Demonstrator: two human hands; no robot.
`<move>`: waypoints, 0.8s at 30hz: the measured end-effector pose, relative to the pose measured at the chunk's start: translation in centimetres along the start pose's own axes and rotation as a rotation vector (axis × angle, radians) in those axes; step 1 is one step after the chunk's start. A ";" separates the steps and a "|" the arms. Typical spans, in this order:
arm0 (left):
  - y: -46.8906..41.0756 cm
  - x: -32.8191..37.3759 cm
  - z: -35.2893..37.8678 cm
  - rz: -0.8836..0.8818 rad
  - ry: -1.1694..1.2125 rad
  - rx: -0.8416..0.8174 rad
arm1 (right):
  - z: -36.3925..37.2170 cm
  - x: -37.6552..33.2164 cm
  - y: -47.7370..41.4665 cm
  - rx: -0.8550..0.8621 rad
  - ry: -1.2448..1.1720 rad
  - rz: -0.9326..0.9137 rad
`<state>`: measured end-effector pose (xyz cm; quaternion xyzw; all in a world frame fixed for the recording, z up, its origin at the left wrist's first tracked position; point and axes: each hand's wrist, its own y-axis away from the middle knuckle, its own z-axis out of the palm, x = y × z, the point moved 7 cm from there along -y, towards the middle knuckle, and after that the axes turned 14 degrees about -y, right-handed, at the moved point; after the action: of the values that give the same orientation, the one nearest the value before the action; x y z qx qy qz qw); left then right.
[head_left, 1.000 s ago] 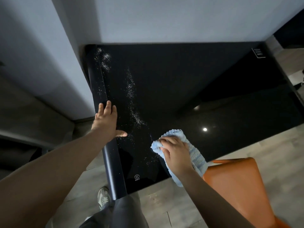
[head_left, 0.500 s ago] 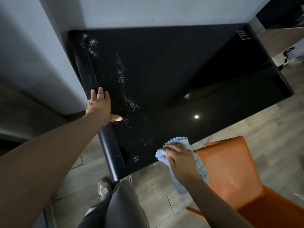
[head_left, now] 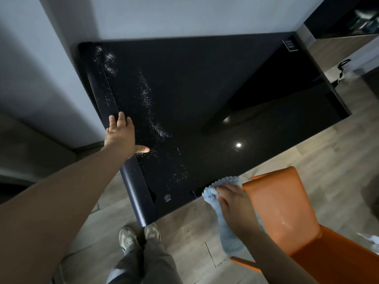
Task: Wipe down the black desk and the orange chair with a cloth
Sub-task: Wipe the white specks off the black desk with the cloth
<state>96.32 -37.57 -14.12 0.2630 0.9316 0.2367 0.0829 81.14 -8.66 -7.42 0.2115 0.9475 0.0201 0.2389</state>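
Two grips — right grip (head_left: 231,203) clutching the cloth (head_left: 228,181) at the desk (head_left: 205,89) edge, left grip (head_left: 123,134) spread flat.

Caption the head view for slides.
Right hand grips a light-blue cloth at the edge of the glossy black desk; left hand rests flat.

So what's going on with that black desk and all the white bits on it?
A person is wiping the black desk with a light blue cloth. The right hand grips the cloth at the desk's near edge, next to the orange chair. The left hand rests flat on the desk's left side, beside a trail of white specks.
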 end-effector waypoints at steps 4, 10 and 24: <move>-0.1 -0.2 0.2 0.011 -0.006 0.021 | -1.4 -1.2 -3.9 0.040 0.005 0.014; -0.4 -0.3 0.5 0.016 0.008 0.026 | -3.3 -4.8 -11.0 0.156 -0.047 -0.069; -1.7 -3.0 -2.0 0.000 0.142 0.159 | -5.1 -11.1 -29.2 0.176 -0.095 -0.313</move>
<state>97.53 -41.18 -13.14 0.2513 0.9510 0.1802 -0.0047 76.21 -39.42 -2.06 0.0824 0.9546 -0.1104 0.2640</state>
